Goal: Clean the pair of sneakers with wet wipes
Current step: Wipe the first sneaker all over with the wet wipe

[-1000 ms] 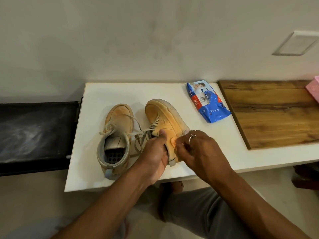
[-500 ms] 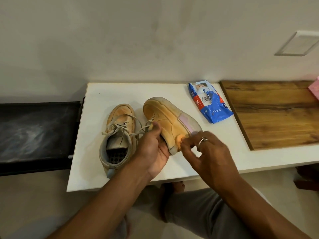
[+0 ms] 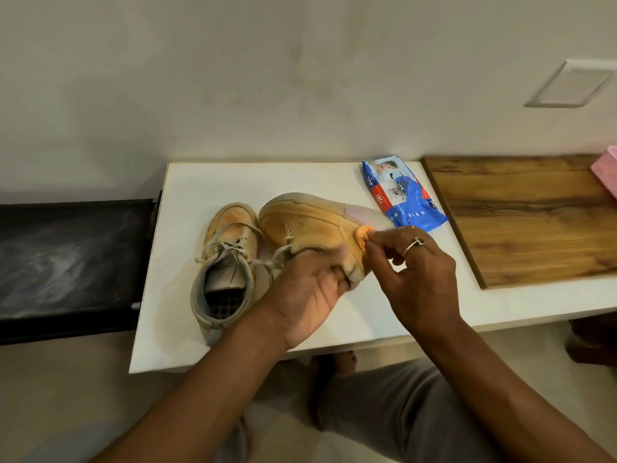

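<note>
While your left hand [image 3: 310, 289] grips one sneaker [image 3: 310, 222], tilted on its side over the desk [image 3: 233, 182], your right hand [image 3: 417, 269] pinches a crumpled orange wipe [image 3: 362, 234] against its side. The other sneaker [image 3: 227, 262] stands upright on the desk just to the left, and the pack of wipes [image 3: 400, 195] lies behind, near the wall.

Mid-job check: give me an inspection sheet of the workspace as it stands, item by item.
Surface: white table, partly bare.
Job's things: tilted sneaker tipped on its side; second sneaker upright beside it, laces loose; orange-tinted wipe against the tilted sneaker's side; blue wipes pack behind.
Clutter: wooden board at right, pink object at its far corner.
Grippers: left hand grips the tilted sneaker; right hand pinches the wipe.
Cables: nothing seen.
Surroundings: black bench at left, white wall plate above.
</note>
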### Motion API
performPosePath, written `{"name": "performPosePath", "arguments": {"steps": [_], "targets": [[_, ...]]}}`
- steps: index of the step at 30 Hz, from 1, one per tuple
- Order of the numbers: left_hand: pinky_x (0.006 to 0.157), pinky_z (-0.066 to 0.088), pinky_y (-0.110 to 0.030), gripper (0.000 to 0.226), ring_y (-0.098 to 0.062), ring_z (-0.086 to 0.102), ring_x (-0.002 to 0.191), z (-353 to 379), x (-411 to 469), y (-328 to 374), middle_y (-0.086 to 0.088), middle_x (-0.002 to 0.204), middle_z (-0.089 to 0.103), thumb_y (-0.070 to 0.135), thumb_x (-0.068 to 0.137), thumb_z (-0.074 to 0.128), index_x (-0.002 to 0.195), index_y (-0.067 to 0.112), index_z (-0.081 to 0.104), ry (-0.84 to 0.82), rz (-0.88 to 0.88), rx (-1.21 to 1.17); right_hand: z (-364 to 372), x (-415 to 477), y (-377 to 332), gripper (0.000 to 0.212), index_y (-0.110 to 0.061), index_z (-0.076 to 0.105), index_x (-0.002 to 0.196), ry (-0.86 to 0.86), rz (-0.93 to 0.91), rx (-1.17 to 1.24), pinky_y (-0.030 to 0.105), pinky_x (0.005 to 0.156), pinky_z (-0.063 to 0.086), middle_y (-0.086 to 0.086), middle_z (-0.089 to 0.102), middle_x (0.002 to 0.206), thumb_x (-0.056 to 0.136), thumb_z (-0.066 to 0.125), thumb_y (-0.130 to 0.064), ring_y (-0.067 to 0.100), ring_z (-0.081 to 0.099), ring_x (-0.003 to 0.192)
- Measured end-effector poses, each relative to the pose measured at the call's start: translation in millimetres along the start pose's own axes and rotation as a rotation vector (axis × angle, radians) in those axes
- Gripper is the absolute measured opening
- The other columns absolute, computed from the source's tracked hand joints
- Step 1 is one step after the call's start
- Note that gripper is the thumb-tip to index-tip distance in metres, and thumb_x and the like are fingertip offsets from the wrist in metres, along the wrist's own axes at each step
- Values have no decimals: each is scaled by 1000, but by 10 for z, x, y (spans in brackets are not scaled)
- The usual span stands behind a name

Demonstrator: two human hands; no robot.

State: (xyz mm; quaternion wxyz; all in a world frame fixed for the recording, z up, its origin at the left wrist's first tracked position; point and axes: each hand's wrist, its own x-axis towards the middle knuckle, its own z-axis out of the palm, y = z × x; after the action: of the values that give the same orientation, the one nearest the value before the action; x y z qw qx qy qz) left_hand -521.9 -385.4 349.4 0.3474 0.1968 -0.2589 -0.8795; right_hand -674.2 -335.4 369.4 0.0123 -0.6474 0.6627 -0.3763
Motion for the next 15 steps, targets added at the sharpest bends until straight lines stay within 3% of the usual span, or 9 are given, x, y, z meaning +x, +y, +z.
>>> {"name": "performPosePath", "arguments": {"steps": [2,5,8,11,15], "targets": [[98,48,-31,29,-23,61,111,14,-17,-91,-10,115,63,2,87,56,115,7,57,-11,-18,206,-12,12,30,19,-8,71,101,10,13,-4,18,68,51,5,67,87,87,70,-21,10,57,75],[104,44,-31,40,-21,59,118,15,-13,-172,-8,129,59,-1,90,55,128,12,51,39,-8,357,-41,23,22,19,-7,71,102,26,6,-35,13,72,46,6,68,88,87,70,-20,10,55,78],[106,43,-35,43,-22,57,122,9,13,-186,-6,133,58,12,89,58,131,15,50,82,56,425,-87,-19,-21,19,-8,72,101,33,-30,-69,11,72,43,6,68,90,87,70,-21,8,54,79],[109,40,-42,37,-22,57,122,9,18,-183,0,132,60,27,90,59,126,23,55,139,109,484,-121,-86,-54,20,-7,74,99,34,-89,-109,18,70,44,8,69,89,85,72,-21,7,51,81],[112,36,-45,31,-21,57,123,-1,21,-172,0,132,60,17,97,51,127,20,55,143,122,406,-151,11,-28,20,-6,74,99,85,-89,-119,16,72,41,10,69,88,85,73,-21,6,49,82]]}}
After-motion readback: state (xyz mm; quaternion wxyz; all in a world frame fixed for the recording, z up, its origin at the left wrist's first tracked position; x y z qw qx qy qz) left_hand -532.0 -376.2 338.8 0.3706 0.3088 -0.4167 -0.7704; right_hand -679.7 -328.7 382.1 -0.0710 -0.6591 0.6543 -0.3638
